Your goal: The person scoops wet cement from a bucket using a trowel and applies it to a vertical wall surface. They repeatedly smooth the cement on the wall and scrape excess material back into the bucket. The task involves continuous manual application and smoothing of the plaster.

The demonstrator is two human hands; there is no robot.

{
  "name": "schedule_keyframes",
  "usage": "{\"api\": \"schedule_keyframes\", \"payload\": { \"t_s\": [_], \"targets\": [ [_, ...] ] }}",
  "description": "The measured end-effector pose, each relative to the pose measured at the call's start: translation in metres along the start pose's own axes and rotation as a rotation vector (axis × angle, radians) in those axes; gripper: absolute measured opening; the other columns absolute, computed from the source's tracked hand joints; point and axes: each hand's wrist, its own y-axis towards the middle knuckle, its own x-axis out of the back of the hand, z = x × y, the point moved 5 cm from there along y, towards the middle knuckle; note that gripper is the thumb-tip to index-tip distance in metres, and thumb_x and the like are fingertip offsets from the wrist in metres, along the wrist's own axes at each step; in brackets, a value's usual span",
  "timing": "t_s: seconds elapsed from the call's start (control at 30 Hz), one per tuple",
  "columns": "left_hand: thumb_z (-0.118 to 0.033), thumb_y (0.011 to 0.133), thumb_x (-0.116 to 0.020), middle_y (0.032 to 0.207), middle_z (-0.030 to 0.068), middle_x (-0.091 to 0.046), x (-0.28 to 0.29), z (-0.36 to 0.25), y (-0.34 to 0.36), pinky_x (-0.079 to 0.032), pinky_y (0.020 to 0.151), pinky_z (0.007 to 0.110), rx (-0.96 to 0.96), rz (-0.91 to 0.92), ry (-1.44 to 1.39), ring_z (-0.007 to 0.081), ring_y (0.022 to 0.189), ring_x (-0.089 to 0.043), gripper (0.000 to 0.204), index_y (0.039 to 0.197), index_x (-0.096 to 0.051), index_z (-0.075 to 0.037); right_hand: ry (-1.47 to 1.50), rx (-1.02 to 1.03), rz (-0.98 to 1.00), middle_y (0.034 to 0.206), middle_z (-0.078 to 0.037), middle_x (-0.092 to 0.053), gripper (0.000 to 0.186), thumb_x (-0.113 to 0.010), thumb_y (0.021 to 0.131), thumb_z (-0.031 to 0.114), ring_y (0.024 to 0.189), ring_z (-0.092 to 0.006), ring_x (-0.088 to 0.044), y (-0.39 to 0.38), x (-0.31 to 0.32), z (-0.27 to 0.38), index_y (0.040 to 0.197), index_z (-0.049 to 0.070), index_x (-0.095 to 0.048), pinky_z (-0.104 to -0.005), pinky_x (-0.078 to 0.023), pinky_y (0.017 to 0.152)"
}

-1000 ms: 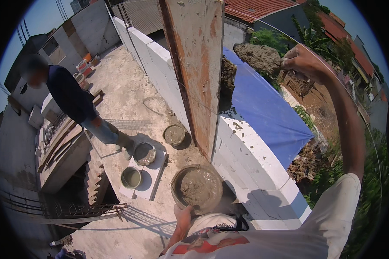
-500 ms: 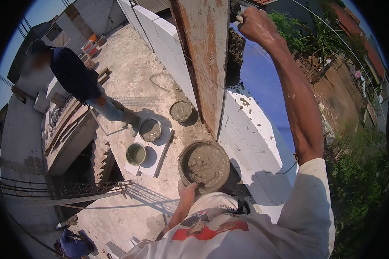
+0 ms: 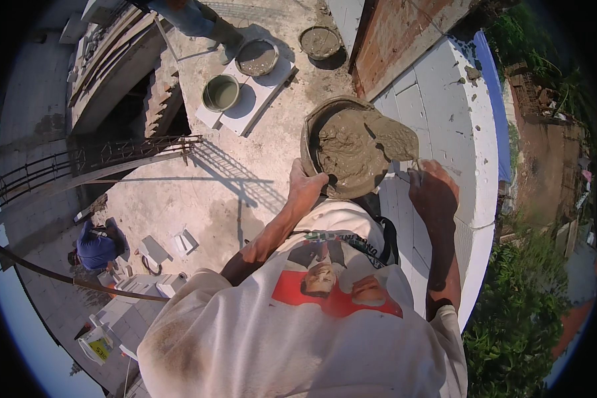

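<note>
My left hand (image 3: 306,180) grips the near-left rim of a round bucket (image 3: 309,132) filled with wet grey mortar (image 3: 345,146), held in front of my body. My right hand (image 3: 426,178) is closed on the handle of a trowel (image 3: 395,138), whose blade, coated in mortar, rests in or just over the bucket's right side. To the right is a white block wall (image 3: 474,152) with bits of mortar on top. A tall weathered board (image 3: 398,43) stands against it beyond the bucket.
Buckets (image 3: 257,60), (image 3: 221,93) stand on white blocks (image 3: 259,103); another bucket (image 3: 320,42) sits farther back. A person in boots (image 3: 229,46) stands beyond. A stairwell opening (image 3: 146,93) and rebar cage (image 3: 79,166) are left. A crouching person (image 3: 96,245) is lower left. Plants (image 3: 511,298) grow outside the wall.
My right hand has come down from high beside the board to the bucket with the trowel. The view has tilted down, so the surroundings sit higher. My left hand still holds the bucket.
</note>
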Motion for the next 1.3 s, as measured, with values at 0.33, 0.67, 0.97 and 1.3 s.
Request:
{"api": "schedule_keyframes", "payload": {
  "t_s": [0.33, 0.67, 0.97, 1.3],
  "targets": [
    [0.006, 0.078, -0.067, 0.108, 0.0094, -0.065, -0.004, -0.014, -0.007, -0.055, 0.081, 0.029, -0.047, 0.098, 0.055, 0.0156, 0.091, -0.064, 0.052, 0.127, -0.049, 0.006, -0.095, 0.238, 0.503, 0.088, -0.027, -0.072, 0.026, -0.072, 0.078, 0.018, 0.09, -0.0443, -0.073, 0.075, -0.12, 0.0, 0.097, 0.001, -0.073, -0.0503, -0.06, 0.082],
    [0.007, 0.079, -0.067, 0.11, 0.0122, -0.067, -0.01, -0.013, -0.005, -0.057, 0.084, 0.031, 0.013, 0.039, -0.086, 0.018, 0.093, -0.068, 0.05, 0.126, -0.049, 0.006, 0.096, 0.256, 0.659, 0.119, -0.019, -0.074, 0.051, -0.059, 0.089, 0.048, 0.124, -0.0335, -0.065, 0.039, -0.18, -0.01, 0.117, 0.009, -0.076, -0.0438, -0.048, 0.109],
    [0.008, 0.078, -0.066, 0.108, 0.0127, -0.066, -0.003, 0.001, -0.002, -0.057, 0.082, 0.03, 0.034, 0.006, -0.117, 0.0172, 0.091, -0.066, 0.047, 0.122, -0.049, 0.006, 0.313, 0.152, 0.57, 0.119, -0.015, -0.076, 0.047, -0.065, 0.091, 0.048, 0.114, -0.0343, -0.069, 0.02, -0.124, -0.012, 0.115, 0.009, -0.078, -0.0427, -0.048, 0.109],
    [0.013, 0.078, -0.06, 0.109, 0.0163, -0.069, -0.008, -0.008, 0.002, -0.063, 0.081, 0.037, 0.043, 0.036, -0.291, 0.0244, 0.09, -0.073, 0.047, 0.123, -0.051, 0.005, 0.563, 0.025, 0.28, 0.092, -0.019, -0.076, 0.031, -0.081, 0.087, 0.028, 0.082, -0.0278, -0.073, -0.018, 0.026, -0.022, 0.103, 0.002, -0.078, -0.0394, -0.056, 0.078]
  ]
}}
